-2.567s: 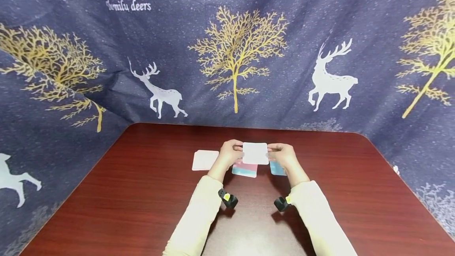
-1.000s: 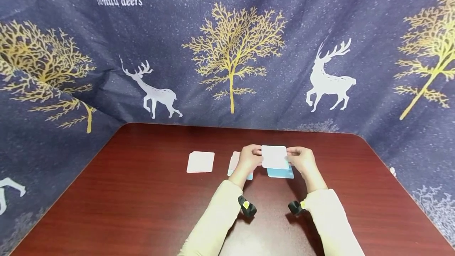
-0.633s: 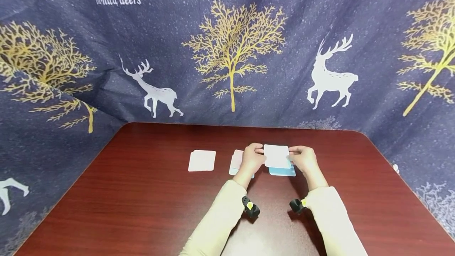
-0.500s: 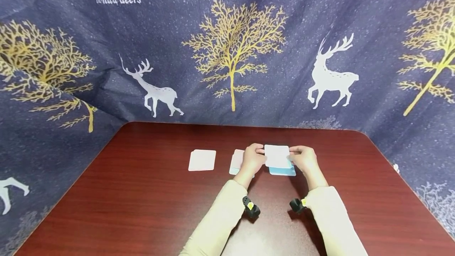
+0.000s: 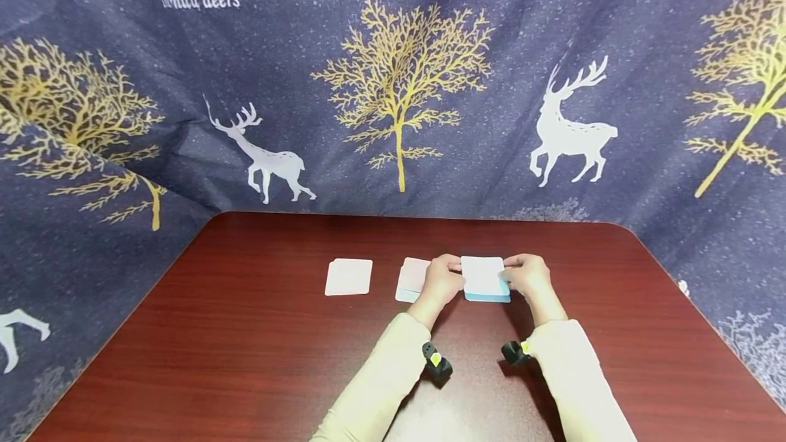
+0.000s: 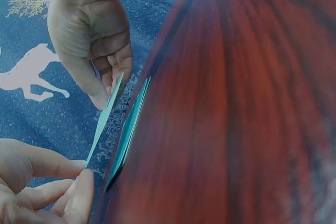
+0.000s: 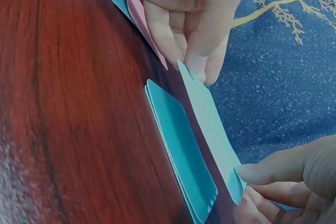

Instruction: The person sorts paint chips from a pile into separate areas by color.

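A pale square card (image 5: 482, 274) is held between both hands, low above a small stack of blue cards (image 5: 487, 297). My left hand (image 5: 443, 281) pinches its left edge between thumb and fingers, and my right hand (image 5: 529, 277) pinches the right edge. In the right wrist view the card (image 7: 210, 127) is tilted and clear of the blue cards (image 7: 181, 142) below. A gap also shows in the left wrist view between the card (image 6: 104, 119) and the blue cards (image 6: 128, 129). Beside my left hand lies a pink card (image 5: 415, 274) partly over a light blue one (image 5: 405, 295).
Another pile of pale cards (image 5: 348, 277) lies further left on the dark red wooden table (image 5: 245, 346). Behind the table's far edge hangs a blue cloth (image 5: 467, 189) printed with deer and trees. Each wrist wears a small black camera (image 5: 437, 362).
Both hands have carried the pale card to the right, from over the middle pile to over the blue cards. In the last half second it has come down, covering more of the blue.
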Tool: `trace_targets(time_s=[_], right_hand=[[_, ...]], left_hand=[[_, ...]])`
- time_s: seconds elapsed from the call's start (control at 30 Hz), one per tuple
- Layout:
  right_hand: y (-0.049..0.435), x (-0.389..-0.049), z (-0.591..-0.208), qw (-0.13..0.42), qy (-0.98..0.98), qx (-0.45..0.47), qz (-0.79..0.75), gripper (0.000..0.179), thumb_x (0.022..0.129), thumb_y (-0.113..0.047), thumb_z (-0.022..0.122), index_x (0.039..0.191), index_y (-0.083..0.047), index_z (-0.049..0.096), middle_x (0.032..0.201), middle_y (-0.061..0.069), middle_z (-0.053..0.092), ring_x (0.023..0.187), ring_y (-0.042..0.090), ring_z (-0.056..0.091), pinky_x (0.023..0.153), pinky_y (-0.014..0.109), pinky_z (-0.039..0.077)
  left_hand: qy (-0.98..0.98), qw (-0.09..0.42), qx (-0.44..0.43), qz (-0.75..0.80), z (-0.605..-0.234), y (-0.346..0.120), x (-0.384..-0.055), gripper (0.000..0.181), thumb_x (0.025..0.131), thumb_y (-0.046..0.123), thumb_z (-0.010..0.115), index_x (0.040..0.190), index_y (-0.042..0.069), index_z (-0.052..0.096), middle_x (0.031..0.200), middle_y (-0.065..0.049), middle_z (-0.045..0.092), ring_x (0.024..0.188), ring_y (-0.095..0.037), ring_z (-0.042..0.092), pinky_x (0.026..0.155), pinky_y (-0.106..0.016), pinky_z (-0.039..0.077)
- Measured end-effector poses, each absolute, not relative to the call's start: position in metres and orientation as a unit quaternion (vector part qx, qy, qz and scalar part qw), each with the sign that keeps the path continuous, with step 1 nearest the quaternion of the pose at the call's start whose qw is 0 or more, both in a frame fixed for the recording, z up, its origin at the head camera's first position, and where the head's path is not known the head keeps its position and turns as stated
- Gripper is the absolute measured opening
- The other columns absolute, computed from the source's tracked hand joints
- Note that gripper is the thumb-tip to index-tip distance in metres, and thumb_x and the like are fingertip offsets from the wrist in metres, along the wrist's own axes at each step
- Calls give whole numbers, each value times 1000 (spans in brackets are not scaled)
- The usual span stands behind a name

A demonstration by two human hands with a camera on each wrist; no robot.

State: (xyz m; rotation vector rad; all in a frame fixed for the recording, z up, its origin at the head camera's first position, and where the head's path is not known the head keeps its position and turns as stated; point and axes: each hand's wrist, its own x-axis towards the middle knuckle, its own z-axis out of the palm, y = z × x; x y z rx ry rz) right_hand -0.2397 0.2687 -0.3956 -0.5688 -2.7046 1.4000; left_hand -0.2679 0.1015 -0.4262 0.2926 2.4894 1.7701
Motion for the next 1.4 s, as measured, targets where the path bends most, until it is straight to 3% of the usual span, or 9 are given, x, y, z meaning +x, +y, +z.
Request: trace_targets(time_s=[0.3, 0.6, 1.03, 1.4], right_hand=[[272, -239, -401, 9, -884, -173, 435, 36, 81, -4, 66, 112, 13, 61, 114, 34, 59, 72, 22, 69, 66, 34, 57], [271, -238, -401, 15, -891, -170, 421, 33, 80, -6, 67, 107, 14, 63, 108, 32, 61, 66, 17, 66, 61, 30, 56], [271, -238, -401, 3, -903, -163, 398, 37, 85, -13, 65, 110, 14, 60, 111, 34, 60, 74, 29, 69, 67, 36, 57], [273, -236, -396, -3, -909, -161, 384, 40, 86, -19, 64, 112, 12, 60, 107, 30, 63, 74, 27, 68, 66, 37, 55]], left_hand=[[826, 45, 106, 552, -427, 102, -265, 43, 68, -6, 63, 111, -4, 64, 100, -13, 71, 99, -25, 64, 73, -20, 46], [833, 54, 109, 540, -428, 102, -266, 39, 72, -2, 65, 111, -3, 64, 101, -12, 70, 101, -25, 63, 79, -23, 49], [837, 78, 104, 532, -427, 102, -266, 40, 79, 2, 68, 117, -3, 61, 108, -15, 67, 104, -27, 62, 83, -30, 52], [846, 44, 114, 519, -421, 103, -262, 34, 79, 6, 69, 112, -1, 64, 105, -14, 69, 99, -26, 64, 81, -27, 50]])
